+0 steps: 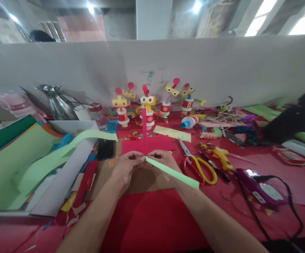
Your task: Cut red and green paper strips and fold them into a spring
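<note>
Pinching hand: left hand point(126, 167), thumb and forefinger pressed together on one end of green strip point(173, 172), above cardboard point(143, 181).
Green strip axis: runs from pinch rightward and nearer, crossing over right hand point(164, 160) and wrist; free end toward cardboard's right side.
Pink strip point(145, 131): runs from pinch away past cardboard's far edge, in front of red paper point(131, 146); upright or tilted, can't tell.
Strip meeting: both come together at fingertips, wide angle between; any overlap hidden.
Nearer hand: left, right at the join; right fingertips just beside, pressing or not can't tell.
Forearms: in from both near corners, converging over cardboard, hands angled inward.
Scissors point(191, 155): right of cardboard, blades pointing away, untouched.
</note>
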`<state>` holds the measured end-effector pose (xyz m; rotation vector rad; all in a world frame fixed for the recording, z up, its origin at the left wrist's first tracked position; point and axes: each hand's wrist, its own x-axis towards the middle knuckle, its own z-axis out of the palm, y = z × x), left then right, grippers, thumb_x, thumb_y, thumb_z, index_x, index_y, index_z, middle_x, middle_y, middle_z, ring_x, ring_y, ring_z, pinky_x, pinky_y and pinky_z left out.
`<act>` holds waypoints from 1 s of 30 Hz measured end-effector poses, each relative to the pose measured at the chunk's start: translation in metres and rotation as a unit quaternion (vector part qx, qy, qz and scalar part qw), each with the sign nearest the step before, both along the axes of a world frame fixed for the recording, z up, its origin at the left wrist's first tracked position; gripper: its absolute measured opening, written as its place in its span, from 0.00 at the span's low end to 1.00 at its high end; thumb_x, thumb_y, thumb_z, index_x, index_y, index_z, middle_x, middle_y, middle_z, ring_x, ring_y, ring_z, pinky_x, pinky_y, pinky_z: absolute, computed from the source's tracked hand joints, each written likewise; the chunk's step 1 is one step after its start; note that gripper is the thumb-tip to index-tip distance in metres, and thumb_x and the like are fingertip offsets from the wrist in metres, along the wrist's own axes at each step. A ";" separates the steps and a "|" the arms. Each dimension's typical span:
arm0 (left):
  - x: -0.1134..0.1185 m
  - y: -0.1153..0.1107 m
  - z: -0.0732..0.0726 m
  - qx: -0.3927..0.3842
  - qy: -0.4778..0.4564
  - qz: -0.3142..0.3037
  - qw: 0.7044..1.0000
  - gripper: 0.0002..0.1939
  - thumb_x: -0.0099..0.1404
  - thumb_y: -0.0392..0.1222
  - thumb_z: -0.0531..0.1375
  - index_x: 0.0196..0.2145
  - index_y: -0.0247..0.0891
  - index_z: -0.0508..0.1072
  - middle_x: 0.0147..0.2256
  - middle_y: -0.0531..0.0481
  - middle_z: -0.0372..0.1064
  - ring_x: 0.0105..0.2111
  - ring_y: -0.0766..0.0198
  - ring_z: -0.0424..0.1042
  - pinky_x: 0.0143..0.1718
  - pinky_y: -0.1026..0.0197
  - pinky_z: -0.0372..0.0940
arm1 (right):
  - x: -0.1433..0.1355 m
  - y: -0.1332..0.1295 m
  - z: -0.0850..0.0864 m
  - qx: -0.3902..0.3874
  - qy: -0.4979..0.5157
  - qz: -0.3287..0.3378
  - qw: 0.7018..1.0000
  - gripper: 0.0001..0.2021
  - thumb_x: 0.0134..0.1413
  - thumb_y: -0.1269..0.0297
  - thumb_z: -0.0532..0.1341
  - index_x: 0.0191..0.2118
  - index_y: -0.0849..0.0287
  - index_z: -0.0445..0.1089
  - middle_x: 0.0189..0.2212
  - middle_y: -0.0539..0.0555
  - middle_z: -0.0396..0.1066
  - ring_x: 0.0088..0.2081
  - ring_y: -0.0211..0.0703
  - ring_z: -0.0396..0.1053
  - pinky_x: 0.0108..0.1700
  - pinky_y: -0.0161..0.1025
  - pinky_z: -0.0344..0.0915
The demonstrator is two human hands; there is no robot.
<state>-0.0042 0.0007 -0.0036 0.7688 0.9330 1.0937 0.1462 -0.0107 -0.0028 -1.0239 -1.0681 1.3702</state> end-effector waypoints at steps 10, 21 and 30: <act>0.006 0.000 -0.001 0.027 -0.008 0.052 0.998 0.16 0.37 0.39 0.72 0.25 0.33 0.74 0.22 0.51 0.71 0.23 0.69 0.69 0.28 0.65 0.63 | -0.001 -0.003 0.002 0.051 -0.033 0.015 0.998 0.09 0.38 0.62 0.69 0.30 0.57 0.76 0.28 0.50 0.76 0.31 0.41 0.71 0.37 0.38 0.65; 0.013 -0.006 -0.002 0.040 -0.065 0.084 0.994 0.14 0.43 0.37 0.71 0.29 0.33 0.74 0.27 0.50 0.73 0.29 0.66 0.71 0.36 0.61 0.65 | -0.017 -0.007 -0.002 0.031 0.031 -0.077 0.996 0.10 0.40 0.61 0.68 0.31 0.60 0.76 0.27 0.52 0.75 0.29 0.40 0.69 0.37 0.40 0.68; 0.008 -0.003 0.001 -0.005 -0.057 0.041 0.998 0.13 0.41 0.36 0.71 0.27 0.33 0.75 0.26 0.49 0.73 0.26 0.68 0.70 0.30 0.65 0.61 | -0.014 -0.007 -0.003 0.052 -0.023 -0.071 0.996 0.07 0.44 0.64 0.65 0.31 0.60 0.75 0.26 0.50 0.75 0.27 0.38 0.68 0.33 0.37 0.66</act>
